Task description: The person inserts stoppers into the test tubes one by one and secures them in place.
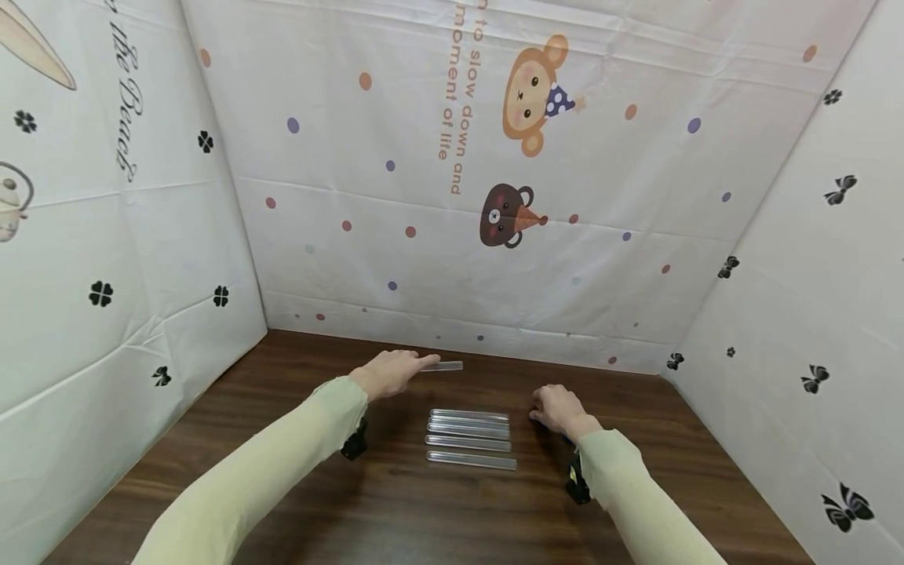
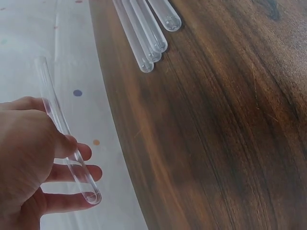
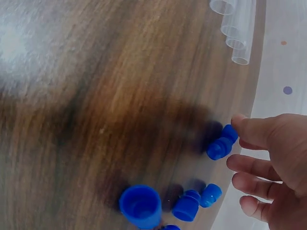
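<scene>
A clear test tube (image 2: 56, 108) lies in my left hand (image 1: 391, 373), pinched between thumb and fingers, near the table's back edge. Its rounded end shows at the lower fingers in the left wrist view. Several more clear test tubes (image 1: 469, 443) lie side by side in the middle of the table, rounded ends to the left. My right hand (image 1: 558, 410) is at their right, fingers loosely bent and spread. In the right wrist view, its thumb tip overlaps a blue stopper (image 3: 219, 148); thumb and forefinger stand apart. More blue stoppers (image 3: 185, 209) lie near the fingers.
A larger blue cap (image 3: 140, 206) stands among the stoppers in the right wrist view. The brown wooden table (image 1: 424, 518) is bounded by printed white cloth walls (image 1: 339, 259) at the back, left and right.
</scene>
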A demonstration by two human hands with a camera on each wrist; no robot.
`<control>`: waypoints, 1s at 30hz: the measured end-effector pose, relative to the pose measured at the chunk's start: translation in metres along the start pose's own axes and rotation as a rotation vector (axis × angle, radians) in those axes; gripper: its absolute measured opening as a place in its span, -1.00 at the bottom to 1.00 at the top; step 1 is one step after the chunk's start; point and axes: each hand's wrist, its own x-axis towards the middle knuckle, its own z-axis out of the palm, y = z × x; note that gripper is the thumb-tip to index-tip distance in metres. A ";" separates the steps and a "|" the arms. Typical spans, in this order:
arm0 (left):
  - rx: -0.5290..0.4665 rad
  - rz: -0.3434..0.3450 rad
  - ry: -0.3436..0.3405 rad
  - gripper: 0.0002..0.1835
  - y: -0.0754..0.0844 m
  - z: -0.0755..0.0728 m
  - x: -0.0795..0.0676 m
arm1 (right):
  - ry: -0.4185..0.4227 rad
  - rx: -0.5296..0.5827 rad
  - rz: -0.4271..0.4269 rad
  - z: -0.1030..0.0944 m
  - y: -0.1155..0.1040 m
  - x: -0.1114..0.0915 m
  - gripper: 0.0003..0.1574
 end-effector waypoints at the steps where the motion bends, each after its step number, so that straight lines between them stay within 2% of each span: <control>1: 0.000 -0.004 -0.005 -0.29 0.000 0.000 0.000 | -0.003 0.003 -0.001 0.001 0.000 0.000 -0.75; 6: -0.011 -0.005 -0.002 -0.28 0.001 0.000 -0.001 | -0.013 -0.010 0.003 0.005 0.001 -0.001 -0.89; 18: 0.015 0.031 0.036 -0.34 0.002 0.005 0.000 | -0.019 0.058 0.018 0.013 0.004 -0.003 -0.86; 24: 0.029 0.009 0.010 -0.35 0.000 0.004 0.001 | 0.025 0.075 0.010 0.010 0.004 0.000 -0.93; 30: 0.039 0.012 0.020 -0.40 0.001 0.005 0.003 | 0.094 0.170 0.017 0.003 0.004 0.001 -0.88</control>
